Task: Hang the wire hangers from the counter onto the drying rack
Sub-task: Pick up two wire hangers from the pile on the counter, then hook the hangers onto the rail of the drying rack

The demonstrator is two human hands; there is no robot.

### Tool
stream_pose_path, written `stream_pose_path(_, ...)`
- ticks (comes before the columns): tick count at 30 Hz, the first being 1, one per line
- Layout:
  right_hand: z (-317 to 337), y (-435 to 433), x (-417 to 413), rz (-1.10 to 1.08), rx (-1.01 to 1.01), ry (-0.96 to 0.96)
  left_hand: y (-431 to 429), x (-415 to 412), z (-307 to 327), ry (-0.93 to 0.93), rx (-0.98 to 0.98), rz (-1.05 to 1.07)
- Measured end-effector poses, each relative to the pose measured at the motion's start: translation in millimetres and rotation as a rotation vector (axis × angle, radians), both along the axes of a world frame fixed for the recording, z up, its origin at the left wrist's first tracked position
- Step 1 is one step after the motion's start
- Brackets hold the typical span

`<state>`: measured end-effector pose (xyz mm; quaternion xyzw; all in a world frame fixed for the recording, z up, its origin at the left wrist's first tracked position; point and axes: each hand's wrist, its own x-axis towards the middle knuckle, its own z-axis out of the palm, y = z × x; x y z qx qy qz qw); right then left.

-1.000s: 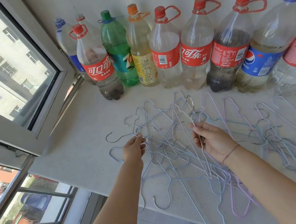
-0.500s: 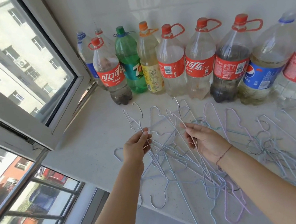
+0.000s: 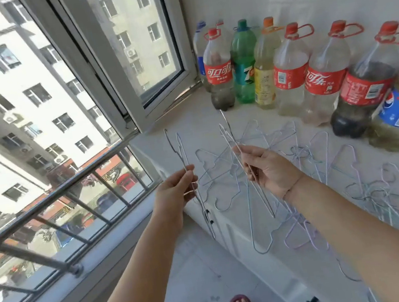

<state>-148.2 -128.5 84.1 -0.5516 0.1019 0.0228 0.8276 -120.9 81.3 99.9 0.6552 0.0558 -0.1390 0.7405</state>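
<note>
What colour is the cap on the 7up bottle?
Green, matching the 7up bottle; clearest in the head view, the only one.

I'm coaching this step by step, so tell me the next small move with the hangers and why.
Probably lift both hands clear of the counter and turn toward the drying rack, which is not in view. The left hand and the right hand each already hold wire hangers upright, raised off the tangled pile, though the right hand's lower ends hang near it, so raise slowly to avoid snagging.
</note>
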Motion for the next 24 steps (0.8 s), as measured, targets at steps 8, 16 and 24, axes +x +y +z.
stream_pose_path(8, 34, 108, -44, 0.311, -0.010, -0.059, 110, -111, 24, -0.030, 0.007, 0.302)
stream_pose_path(16, 58, 270, -112, 0.670, 0.023, -0.072, 255, -242, 39, -0.065, -0.029, 0.638)
stream_pose_path(24, 72, 467, -225, 0.997, 0.050, -0.060, 410, -415, 53, -0.102, -0.037, 0.980)
